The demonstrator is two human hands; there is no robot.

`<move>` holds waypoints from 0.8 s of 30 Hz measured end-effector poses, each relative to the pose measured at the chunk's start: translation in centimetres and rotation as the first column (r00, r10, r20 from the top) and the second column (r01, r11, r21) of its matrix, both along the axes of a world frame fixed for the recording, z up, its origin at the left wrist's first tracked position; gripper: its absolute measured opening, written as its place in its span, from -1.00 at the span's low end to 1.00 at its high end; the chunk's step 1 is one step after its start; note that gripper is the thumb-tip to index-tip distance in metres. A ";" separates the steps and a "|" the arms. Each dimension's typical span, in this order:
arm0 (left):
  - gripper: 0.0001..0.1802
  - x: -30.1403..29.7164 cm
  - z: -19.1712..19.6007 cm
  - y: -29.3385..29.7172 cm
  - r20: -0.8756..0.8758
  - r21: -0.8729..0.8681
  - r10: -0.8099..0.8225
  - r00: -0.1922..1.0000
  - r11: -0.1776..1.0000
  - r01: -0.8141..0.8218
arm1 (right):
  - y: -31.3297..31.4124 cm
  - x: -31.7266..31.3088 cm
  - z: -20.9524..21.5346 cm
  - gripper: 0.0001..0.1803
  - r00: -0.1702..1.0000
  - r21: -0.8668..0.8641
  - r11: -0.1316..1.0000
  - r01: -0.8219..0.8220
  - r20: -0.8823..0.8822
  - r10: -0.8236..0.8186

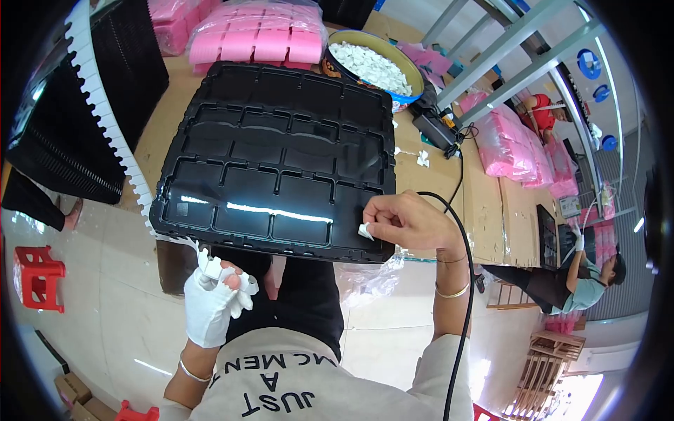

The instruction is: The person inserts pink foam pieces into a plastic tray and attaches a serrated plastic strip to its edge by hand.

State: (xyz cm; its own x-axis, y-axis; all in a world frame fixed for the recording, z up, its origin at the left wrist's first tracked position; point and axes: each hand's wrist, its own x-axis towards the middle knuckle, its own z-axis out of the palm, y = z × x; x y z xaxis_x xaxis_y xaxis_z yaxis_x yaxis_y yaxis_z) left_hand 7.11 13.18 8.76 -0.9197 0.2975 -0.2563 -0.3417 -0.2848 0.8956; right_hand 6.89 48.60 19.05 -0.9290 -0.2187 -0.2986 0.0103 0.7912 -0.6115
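A black plastic tray (242, 184) with rows of shallow rectangular compartments lies on the cardboard-covered bench in front of me. My right hand (414, 222), bare, pinches a small white piece (366, 231) at the tray's near right corner. Below the near left edge is my left hand (208, 309), in a white glove with bare fingertips. Its fingers are curled around crumpled white strip material (243, 289). A long notched white strip (112, 130) curves down from the upper left towards that hand; whether it joins what I hold, I cannot tell.
Stacked black trays (77, 133) stand at the left. Behind the tray are wrapped pink foam pads (260, 35) and a round tub (415, 84) of white scraps. A black cable (465, 281) hangs past my right arm. A co-worker (586, 284) handles another tray at the far right.
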 end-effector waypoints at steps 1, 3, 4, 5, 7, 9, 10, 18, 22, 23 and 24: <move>-0.68 0.0 0.0 0.0 -0.004 0.000 -0.003 1.000 1.000 0.003 | 0.2 -0.1 -0.4 -0.84 0.999 0.015 1.000 0.005 -0.040 -0.004; -0.68 0.4 -0.2 0.0 -0.001 -0.009 0.028 1.000 1.000 -0.028 | -0.1 0.1 -0.6 -0.85 0.996 0.071 0.997 0.012 -0.088 -0.006; -0.68 0.5 -0.4 0.0 -0.003 -0.010 0.029 1.000 1.000 -0.029 | -0.1 0.2 -0.7 -0.86 0.991 0.127 0.992 0.023 -0.133 -0.006; -0.69 0.6 -0.6 -0.1 0.000 -0.025 0.022 1.000 0.999 -0.022 | -0.3 0.4 -0.9 -0.86 0.991 0.126 0.992 0.020 -0.135 -0.003; -0.69 0.9 -0.7 -0.2 0.003 -0.041 0.018 1.000 0.999 -0.018 | -0.5 0.9 -1.3 -0.88 0.964 0.140 0.989 0.035 -0.265 0.003; -0.65 1.0 -0.5 0.1 0.031 -0.047 0.034 0.999 0.998 -0.033 | -0.7 1.1 -0.3 -0.89 0.980 0.091 0.996 -0.018 -0.194 0.036; -0.65 1.0 -0.5 0.0 0.029 -0.047 0.038 0.999 0.998 -0.037 | -0.8 1.2 0.2 -0.90 0.990 0.039 0.997 -0.066 -0.123 0.071; -0.73 1.3 -1.2 -0.2 -0.012 -0.040 -0.029 1.000 0.999 0.028 | -1.0 0.6 -0.4 -0.88 0.978 0.155 0.982 -0.105 -0.162 0.130; -0.73 1.5 -1.0 -0.2 -0.015 -0.049 -0.023 1.000 0.999 0.022 | -1.1 1.0 -1.6 -0.90 0.931 0.250 0.965 -0.077 -0.329 0.160; -0.73 1.6 -1.1 -0.3 -0.010 -0.049 -0.035 0.999 0.998 0.035 | -1.3 1.2 -1.7 -0.89 0.928 0.268 0.962 -0.051 -0.343 0.145; -0.73 1.6 -1.1 -0.3 -0.004 -0.049 -0.048 0.999 0.998 0.048 | -1.4 1.4 -1.7 -0.89 0.928 0.268 0.962 -0.052 -0.342 0.145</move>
